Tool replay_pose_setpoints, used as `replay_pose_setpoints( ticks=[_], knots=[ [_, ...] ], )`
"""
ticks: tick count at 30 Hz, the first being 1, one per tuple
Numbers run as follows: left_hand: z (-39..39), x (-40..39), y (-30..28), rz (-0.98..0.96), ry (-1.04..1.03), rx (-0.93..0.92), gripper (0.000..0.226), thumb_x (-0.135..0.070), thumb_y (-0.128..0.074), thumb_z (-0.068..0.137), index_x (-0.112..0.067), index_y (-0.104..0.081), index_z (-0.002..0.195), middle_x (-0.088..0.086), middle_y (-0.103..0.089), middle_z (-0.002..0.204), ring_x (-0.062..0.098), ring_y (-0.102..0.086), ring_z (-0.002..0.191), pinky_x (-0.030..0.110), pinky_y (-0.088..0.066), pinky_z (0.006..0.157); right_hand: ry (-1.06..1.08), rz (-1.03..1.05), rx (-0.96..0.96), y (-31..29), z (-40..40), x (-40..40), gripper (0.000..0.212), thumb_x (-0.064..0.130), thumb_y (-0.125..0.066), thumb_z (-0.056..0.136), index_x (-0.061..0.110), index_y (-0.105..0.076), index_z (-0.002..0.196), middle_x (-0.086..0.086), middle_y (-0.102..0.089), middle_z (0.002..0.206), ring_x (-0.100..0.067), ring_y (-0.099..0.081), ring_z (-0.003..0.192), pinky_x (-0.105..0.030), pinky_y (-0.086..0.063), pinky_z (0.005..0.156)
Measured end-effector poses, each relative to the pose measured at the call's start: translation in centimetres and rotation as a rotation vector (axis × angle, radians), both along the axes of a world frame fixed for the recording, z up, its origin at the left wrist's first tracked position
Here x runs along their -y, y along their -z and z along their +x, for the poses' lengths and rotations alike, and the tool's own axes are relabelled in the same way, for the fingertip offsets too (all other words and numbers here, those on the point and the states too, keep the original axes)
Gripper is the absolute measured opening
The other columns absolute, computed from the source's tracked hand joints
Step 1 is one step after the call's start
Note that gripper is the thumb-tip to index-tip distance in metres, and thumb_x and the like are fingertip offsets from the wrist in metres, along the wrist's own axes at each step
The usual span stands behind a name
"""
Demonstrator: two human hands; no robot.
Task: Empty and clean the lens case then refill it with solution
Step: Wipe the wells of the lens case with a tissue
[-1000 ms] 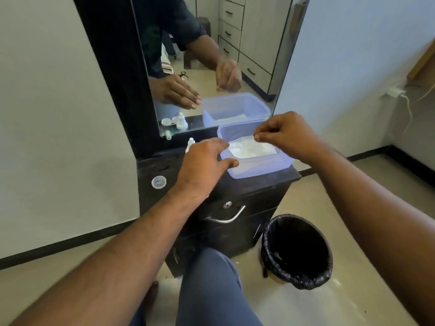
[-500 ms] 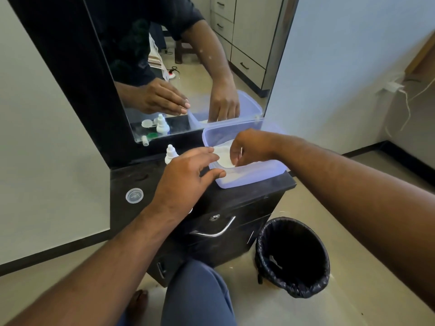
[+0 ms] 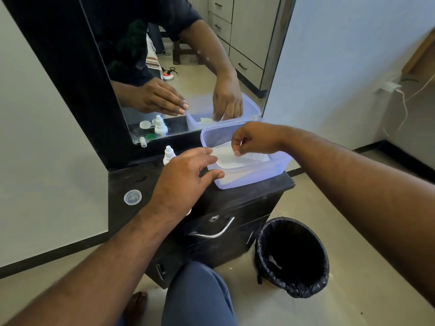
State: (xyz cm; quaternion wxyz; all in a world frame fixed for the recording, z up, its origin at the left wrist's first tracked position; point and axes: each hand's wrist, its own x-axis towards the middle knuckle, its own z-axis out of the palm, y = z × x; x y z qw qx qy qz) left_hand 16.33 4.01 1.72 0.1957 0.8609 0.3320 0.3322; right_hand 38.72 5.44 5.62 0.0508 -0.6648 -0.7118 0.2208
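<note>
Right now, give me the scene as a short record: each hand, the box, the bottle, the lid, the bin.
left hand: open, fingers on the near left rim of the box
right hand: pinches a white tissue sheet inside the box
translucent lilac plastic box: on the black cabinet top, right side
small white dropper bottle: upright, left of the box
round clear plastic lid: flat on the cabinet top, left
black-lined bin: on the floor, right of the cabinet

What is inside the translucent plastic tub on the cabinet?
The plastic tub holds white tissue sheets; the right hand pinches the top one's edge. Whatever lies beneath the sheets is covered.
</note>
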Motion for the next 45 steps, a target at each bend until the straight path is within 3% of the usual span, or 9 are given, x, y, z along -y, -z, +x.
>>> replay_pose_setpoints(
  ticks=[5, 11, 15, 21, 28, 33, 35, 38, 45],
  knots=[
    [0.1, 0.1, 0.0, 0.004, -0.004, -0.005, 0.037, -0.023, -0.081, 0.074, -0.006, -0.074, 0.106, 0.011, -0.069, 0.118, 0.023, -0.065, 0.108, 0.036, -0.050, 0.096, 0.092, 0.109, -0.163, -1.2, 1.1, 0.7, 0.008, 0.012, -0.062, 0.091, 0.005, -0.064, 0.094, -0.007, -0.066, 0.088, -0.013, -0.057, 0.076, -0.029, -0.051, 0.079],
    [0.2, 0.3, 0.1, 0.015, -0.029, -0.036, 0.038, -0.026, -0.078, 0.077, -0.007, -0.072, 0.110, 0.009, -0.068, 0.121, 0.023, -0.065, 0.108, 0.033, -0.048, 0.094, 0.275, 0.362, -0.516, -2.2, 1.0, 2.0, 0.016, 0.004, -0.063, 0.088, 0.017, -0.068, 0.096, 0.007, -0.060, 0.060, -0.004, -0.054, 0.056, -0.013, -0.045, 0.059],
    [0.1, 0.8, 0.0, 0.027, -0.055, -0.080, 0.039, -0.025, -0.074, 0.083, -0.010, -0.068, 0.119, 0.006, -0.062, 0.131, 0.024, -0.061, 0.115, 0.029, -0.043, 0.095, 0.483, 0.484, -1.060, -3.5, -0.3, 3.1, 0.030, -0.007, -0.047, 0.085, 0.011, -0.071, 0.085, -0.009, -0.067, 0.080, -0.024, -0.064, 0.075, -0.033, -0.056, 0.069],
    [-3.6, 2.3, -0.3, -0.015, -0.196, 0.037, 0.024, -0.019, -0.073, 0.084, -0.009, -0.074, 0.106, 0.008, -0.063, 0.129, 0.025, -0.060, 0.116, 0.032, -0.044, 0.096, 0.691, 0.418, -1.883, -5.7, -4.6, 7.0, 0.017, -0.002, -0.043, 0.087, 0.000, -0.060, 0.090, -0.013, -0.063, 0.076, -0.024, -0.065, 0.068, -0.036, -0.058, 0.071],
    [-11.2, 3.9, 2.7, -0.154, -0.294, -0.055, 0.036, -0.030, -0.081, 0.075, -0.016, -0.074, 0.107, 0.001, -0.061, 0.113, 0.021, -0.057, 0.107, 0.037, -0.048, 0.092, 0.756, 0.142, -2.096, -1.3, -12.9, 11.5, 0.006, 0.014, -0.053, 0.089, 0.009, -0.056, 0.088, -0.008, -0.061, 0.085, -0.025, -0.064, 0.083, -0.037, -0.053, 0.085],
    [-12.2, 3.3, 3.8, -0.270, -0.234, -0.131, 0.041, -0.040, -0.078, 0.070, -0.018, -0.072, 0.105, 0.002, -0.057, 0.110, 0.019, -0.054, 0.110, 0.031, -0.048, 0.086, 0.794, -0.092, -2.004, 1.6, -17.2, 13.0, 0.051, 0.013, -0.071, 0.075, 0.006, -0.057, 0.124, -0.018, -0.068, 0.113, -0.032, -0.068, 0.100, -0.048, -0.056, 0.083],
    [-11.7, 3.0, 3.7, -0.239, -0.210, -0.139, 0.034, -0.048, -0.062, 0.067, -0.022, -0.071, 0.088, -0.002, -0.055, 0.090, 0.019, -0.054, 0.093, 0.025, -0.042, 0.070, 0.824, -0.098, -1.972, 2.1, -18.0, 13.2, 0.041, 0.007, -0.070, 0.078, 0.008, -0.059, 0.117, -0.017, -0.071, 0.107, -0.033, -0.070, 0.095, -0.049, -0.056, 0.081],
    [-10.8, 3.0, 3.3, -0.245, -0.238, -0.150, 0.022, -0.035, -0.070, 0.073, -0.020, -0.074, 0.089, 0.000, -0.056, 0.090, 0.018, -0.053, 0.086, 0.032, -0.048, 0.071, 0.850, -0.054, -1.990, 2.9, -17.8, 13.5, 0.032, 0.006, -0.066, 0.083, 0.009, -0.059, 0.115, -0.017, -0.071, 0.106, -0.032, -0.070, 0.093, -0.050, -0.057, 0.080],
    [-9.8, 2.4, 3.6, -0.163, -0.233, -0.199, 0.033, -0.036, -0.076, 0.077, -0.019, -0.074, 0.105, 0.001, -0.056, 0.092, 0.016, -0.052, 0.087, 0.028, -0.039, 0.069, 1.020, 0.073, -1.905, 5.0, -15.9, 13.4, 0.068, 0.015, -0.083, 0.062, 0.008, -0.057, 0.125, -0.015, -0.066, 0.119, -0.033, -0.065, 0.105, -0.049, -0.053, 0.089]
  ],
)
